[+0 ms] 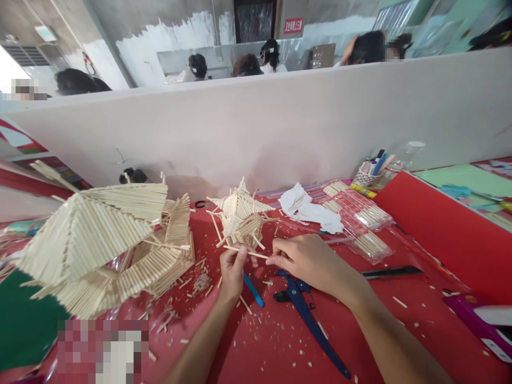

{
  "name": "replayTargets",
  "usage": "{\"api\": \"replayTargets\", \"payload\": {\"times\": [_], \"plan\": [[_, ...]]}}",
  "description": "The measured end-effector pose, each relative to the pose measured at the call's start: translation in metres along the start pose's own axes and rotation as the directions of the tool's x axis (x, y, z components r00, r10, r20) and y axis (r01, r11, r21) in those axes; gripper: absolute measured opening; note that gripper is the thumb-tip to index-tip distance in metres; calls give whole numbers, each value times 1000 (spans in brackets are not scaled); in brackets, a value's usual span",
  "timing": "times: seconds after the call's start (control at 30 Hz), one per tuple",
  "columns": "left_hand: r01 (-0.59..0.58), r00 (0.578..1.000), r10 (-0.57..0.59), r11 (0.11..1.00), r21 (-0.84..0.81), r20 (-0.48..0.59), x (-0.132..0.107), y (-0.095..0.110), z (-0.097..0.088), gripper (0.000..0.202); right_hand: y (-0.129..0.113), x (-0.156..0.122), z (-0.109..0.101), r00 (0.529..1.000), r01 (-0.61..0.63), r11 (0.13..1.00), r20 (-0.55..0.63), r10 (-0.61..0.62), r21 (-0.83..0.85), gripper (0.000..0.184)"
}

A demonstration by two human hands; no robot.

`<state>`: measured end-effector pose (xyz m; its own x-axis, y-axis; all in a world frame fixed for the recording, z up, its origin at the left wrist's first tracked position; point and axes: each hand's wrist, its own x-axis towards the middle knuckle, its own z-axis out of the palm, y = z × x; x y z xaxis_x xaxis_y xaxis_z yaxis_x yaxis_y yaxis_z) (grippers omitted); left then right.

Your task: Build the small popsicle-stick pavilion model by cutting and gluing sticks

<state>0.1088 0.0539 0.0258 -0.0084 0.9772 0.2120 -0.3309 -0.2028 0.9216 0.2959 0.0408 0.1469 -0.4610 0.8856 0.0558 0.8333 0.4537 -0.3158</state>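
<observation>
A thin wooden stick (256, 254) runs between my two hands over the red table. My left hand (233, 269) pinches its left part between thumb and fingers. At its right end, the fingers of my right hand (294, 252) are closed on it. Just beyond stands a small pavilion-like stick model (239, 210) with a pointed roof. To the left is a larger stick model (92, 234) with a broad sloping roof. Blue-handled cutters (308, 317) lie below my right hand, and a light-blue pen-like tool (253, 289) lies beside my left wrist.
Packs of wooden sticks (358, 213) and crumpled white tissue (310, 208) lie at the back right. A pen cup (366, 175) stands behind them. A dark, long tool (392, 272) lies right of my forearm. Stick scraps litter the table; a white partition (256, 128) rises behind.
</observation>
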Motion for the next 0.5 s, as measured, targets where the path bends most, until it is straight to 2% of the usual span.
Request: {"api": "replayTargets", "payload": {"times": [0.1,0.3,0.5], "plan": [[-48,996,45,999,-26,-82,0,-1,0,40,2,-1,-2,1000,-19,1000,-20,19,1,25],[-42,982,33,998,-47,-188,0,-6,4,40,6,0,-1,998,-16,1000,-65,15,-13,27],[-14,973,-1,998,-63,-231,0,-6,7,42,10,0,2,996,-24,999,-81,22,-25,28]]}}
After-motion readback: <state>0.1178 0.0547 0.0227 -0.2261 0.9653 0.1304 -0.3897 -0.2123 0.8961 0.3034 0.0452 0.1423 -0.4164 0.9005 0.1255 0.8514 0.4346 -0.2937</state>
